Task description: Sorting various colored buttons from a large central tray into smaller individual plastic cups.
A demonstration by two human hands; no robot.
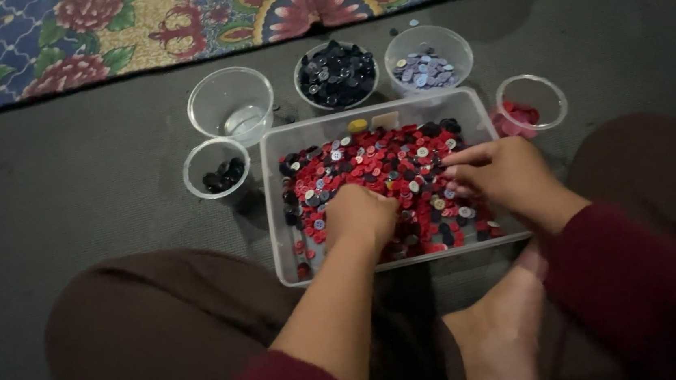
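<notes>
Bare foot (500, 322) nearest; left hand (361, 216) curled shut in buttons (385, 165); right hand (499, 172) half-open, fingertips on buttons.

Head view: worn on the person's head, looking steeply down and forward over the lap.
Nearness: close, the clear bin (279, 219) of buttons sits mid-frame under the fingers (459, 157).
Beyond the fingers: small cups, grey floor (68, 181), patterned rug (96, 32) (top edge).
Shared ground: one view only.

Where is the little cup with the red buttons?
In the head view, the small clear cup of red buttons sits on the grey floor at the right, beside the button tray's far right corner, above the right hand.
</notes>
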